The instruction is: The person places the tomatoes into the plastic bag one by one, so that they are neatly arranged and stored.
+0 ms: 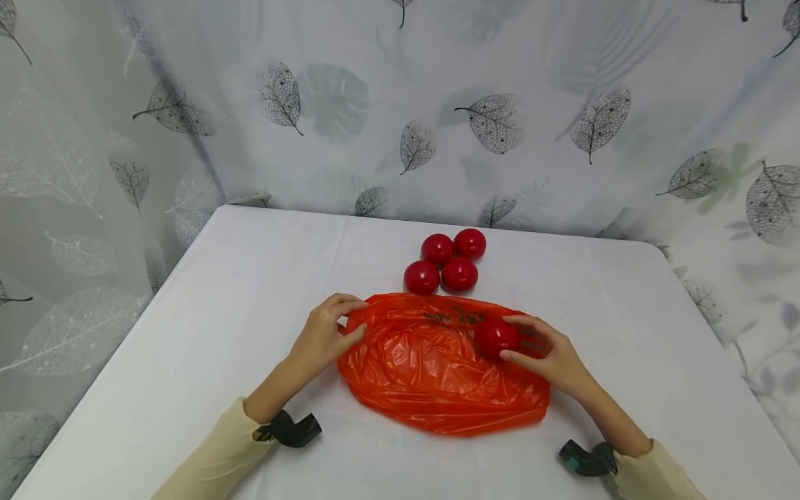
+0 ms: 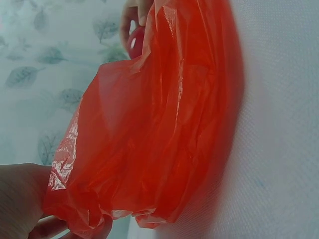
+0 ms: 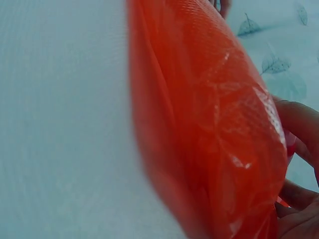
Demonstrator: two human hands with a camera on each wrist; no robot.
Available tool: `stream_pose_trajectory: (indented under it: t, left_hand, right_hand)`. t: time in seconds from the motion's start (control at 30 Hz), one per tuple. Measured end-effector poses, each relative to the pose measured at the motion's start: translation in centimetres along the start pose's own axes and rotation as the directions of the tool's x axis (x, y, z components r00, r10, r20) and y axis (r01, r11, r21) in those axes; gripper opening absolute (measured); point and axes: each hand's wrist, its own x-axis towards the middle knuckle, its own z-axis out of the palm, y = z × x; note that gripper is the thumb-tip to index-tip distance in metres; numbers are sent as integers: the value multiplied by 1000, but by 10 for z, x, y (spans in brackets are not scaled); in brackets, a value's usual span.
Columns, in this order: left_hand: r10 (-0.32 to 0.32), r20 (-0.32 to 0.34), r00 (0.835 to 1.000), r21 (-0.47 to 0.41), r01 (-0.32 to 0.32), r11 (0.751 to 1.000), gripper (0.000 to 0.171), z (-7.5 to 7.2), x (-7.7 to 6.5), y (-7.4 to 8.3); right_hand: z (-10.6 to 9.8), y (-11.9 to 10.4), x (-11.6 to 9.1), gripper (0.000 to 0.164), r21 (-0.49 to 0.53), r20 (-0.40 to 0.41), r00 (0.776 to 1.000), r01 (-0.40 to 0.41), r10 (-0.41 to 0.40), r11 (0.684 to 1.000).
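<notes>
Right hand (image 1: 550, 355) pinching one red ball (image 1: 496, 337) over the right side of one orange-red bag (image 1: 431, 378); left hand (image 1: 321, 337) pinching the bag's left edge.
Left wrist view shows film gathered at that grip, and the held ball partly hidden behind the bag. Head view alone shows four more red balls (image 1: 459, 273), clustered by the bag's far edge on the white table (image 1: 631, 312); five visible.
</notes>
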Motion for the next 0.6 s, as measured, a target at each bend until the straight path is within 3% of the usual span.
stream_pose_trajectory:
  t: [0.6]
  left_hand:
    - [-16,11,1000,19,16,1000,29,0,2,-2]
  right_hand:
    - [1,-1,6,53,-21,41,999,15,-14,1000]
